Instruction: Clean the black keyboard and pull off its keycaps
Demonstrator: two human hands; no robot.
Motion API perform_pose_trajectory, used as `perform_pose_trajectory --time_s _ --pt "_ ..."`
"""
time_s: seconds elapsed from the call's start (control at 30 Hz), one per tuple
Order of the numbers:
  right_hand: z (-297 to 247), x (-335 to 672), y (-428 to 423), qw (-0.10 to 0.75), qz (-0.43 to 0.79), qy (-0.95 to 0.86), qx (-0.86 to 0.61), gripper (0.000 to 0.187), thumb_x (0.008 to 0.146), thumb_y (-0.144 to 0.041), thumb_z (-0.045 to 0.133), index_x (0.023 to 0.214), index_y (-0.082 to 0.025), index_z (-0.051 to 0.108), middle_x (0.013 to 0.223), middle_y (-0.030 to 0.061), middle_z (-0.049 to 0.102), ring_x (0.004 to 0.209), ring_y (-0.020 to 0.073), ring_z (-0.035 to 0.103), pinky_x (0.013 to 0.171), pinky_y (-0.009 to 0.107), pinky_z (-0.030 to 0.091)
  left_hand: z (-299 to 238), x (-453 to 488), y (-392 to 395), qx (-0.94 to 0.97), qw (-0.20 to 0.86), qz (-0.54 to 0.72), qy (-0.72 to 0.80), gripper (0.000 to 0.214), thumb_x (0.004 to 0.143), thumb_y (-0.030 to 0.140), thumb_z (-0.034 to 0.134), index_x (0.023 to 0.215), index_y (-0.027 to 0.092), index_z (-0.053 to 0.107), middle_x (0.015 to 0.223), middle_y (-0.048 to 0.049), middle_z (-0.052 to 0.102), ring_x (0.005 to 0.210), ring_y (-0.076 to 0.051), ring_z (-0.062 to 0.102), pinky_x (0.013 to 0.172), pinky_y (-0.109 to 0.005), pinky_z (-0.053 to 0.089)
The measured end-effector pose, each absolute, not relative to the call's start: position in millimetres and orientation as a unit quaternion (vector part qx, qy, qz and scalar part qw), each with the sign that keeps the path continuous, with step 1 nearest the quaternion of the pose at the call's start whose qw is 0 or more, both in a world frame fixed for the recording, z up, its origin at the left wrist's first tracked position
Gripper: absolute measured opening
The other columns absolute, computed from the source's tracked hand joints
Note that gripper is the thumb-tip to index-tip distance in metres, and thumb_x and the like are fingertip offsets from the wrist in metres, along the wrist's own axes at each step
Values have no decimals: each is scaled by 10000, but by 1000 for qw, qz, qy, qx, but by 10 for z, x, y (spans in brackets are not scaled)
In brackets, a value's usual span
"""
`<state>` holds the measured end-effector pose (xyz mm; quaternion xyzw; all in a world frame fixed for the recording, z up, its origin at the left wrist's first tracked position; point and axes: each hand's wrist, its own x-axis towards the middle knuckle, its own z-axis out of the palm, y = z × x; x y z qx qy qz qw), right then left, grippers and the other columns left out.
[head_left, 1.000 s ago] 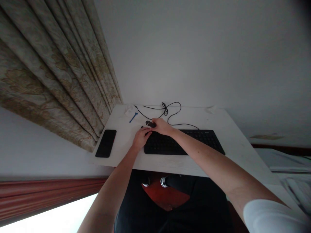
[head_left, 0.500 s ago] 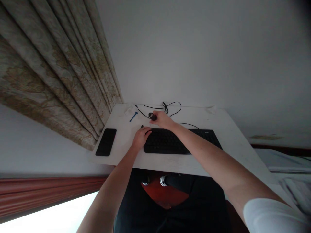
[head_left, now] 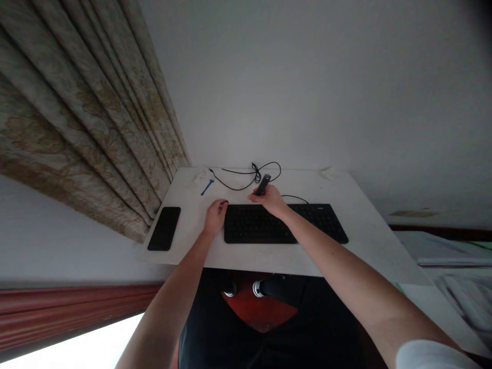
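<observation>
My left hand (head_left: pixel 214 217) is beside the top left corner of a black keyboard (head_left: pixel 265 228). Its thumb and forefinger are pinched on a small black piece (head_left: pixel 224 202) that is too small to identify. My right hand (head_left: pixel 271 199), above the keyboard's back edge, is closed around a short dark stick-shaped object (head_left: pixel 263 184) with a lighter, shiny end pointing up and away. The exact kind of this object is unclear. Part of the keyboard is hidden under my right hand and forearm.
On the white desk (head_left: pixel 246 256), a black phone (head_left: pixel 164 228) lies at the left. A small blue tool (head_left: pixel 207 187) and a clear plastic scrap (head_left: pixel 200 177) lie toward the back left. A looped black cable (head_left: pixel 238 189) runs along the back by the wall.
My right hand has moved right with the dark object, turning it upright and away from the cable. My left hand has shifted left off the keyboard's corner onto the small black piece.
</observation>
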<state>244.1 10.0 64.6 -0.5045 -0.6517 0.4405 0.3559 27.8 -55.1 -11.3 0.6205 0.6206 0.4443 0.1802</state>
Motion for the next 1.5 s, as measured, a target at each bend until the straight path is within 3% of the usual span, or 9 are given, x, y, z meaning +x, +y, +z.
perform_pose_trajectory --time_s 0.3,0.47,0.57,0.77,0.93,1.23,1.5 --pt "349 2630 -204 462 610 -458 -452 400 579 -292 880 803 -209 559 717 -13 661 704 183 702 695 348 628 165 56 -241 751 48 228 618 223 968 265 520 925 198 728 907 -92 656 965 -237 619 900 -358 494" --pt "383 2632 -245 444 662 -418 -437 384 629 -155 838 867 -214 543 806 2 685 801 190 733 831 374 632 227 51 -174 792 30 158 590 187 931 242 578 850 212 743 865 -98 630 980 -256 599 900 -368 474" --pt "409 2648 -252 436 671 -404 -443 361 683 -115 797 902 -218 530 834 14 693 787 190 738 828 373 637 195 45 -161 792 25 147 593 176 914 193 586 840 208 744 871 -101 624 974 -263 594 894 -376 475" --pt "399 2665 -245 413 659 -452 -437 340 719 -219 816 899 -217 527 847 23 687 774 181 724 755 348 639 106 26 -204 732 60 251 631 257 896 148 582 1111 178 719 982 -92 627 993 -239 604 955 -388 494" --pt "336 2628 -193 408 633 -499 -429 330 718 -274 803 894 -217 530 847 21 689 802 179 703 745 337 613 50 278 -421 687 134 366 613 221 913 161 551 1037 201 730 1025 -66 641 1000 -196 633 970 -365 528" --pt "334 2424 10 327 427 -708 -458 150 789 -181 670 886 -202 558 809 13 685 737 174 665 719 296 520 -70 506 -509 680 187 397 588 158 898 184 619 974 209 755 1064 -63 701 1075 -209 639 1042 -411 506" --pt "483 2339 41 230 335 -814 -416 73 839 -129 617 882 -186 600 773 30 686 699 159 636 664 235 444 -156 463 -464 663 216 431 572 113 893 247 661 908 224 771 1021 -54 719 1023 -198 659 1008 -405 522"
